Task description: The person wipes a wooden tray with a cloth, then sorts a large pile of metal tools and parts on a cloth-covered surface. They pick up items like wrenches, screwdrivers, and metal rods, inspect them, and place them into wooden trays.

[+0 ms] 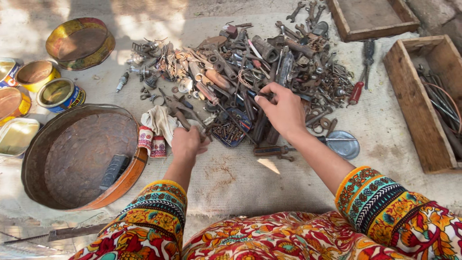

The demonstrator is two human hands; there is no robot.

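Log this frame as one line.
left hand: grips pliers | right hand: fingertips in rusty tool pile | round tin: left

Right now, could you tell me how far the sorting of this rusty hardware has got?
Some long tools already lie in a wooden box. The left hand grips pliers; the right hand picks from the heap. Most of the heap remains, and the big round tin holds one dark piece.

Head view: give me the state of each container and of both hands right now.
Left hand: closed on rusty pliers.
Right hand: fingers pinching a small piece in the scrap pile.
Large round pan: upright, holds one dark block.
Near wooden box: open, holds rods and wire.
Far wooden box: open, looks bare inside.
Round tins: lidless, upright.
Yellow tin: tilted.
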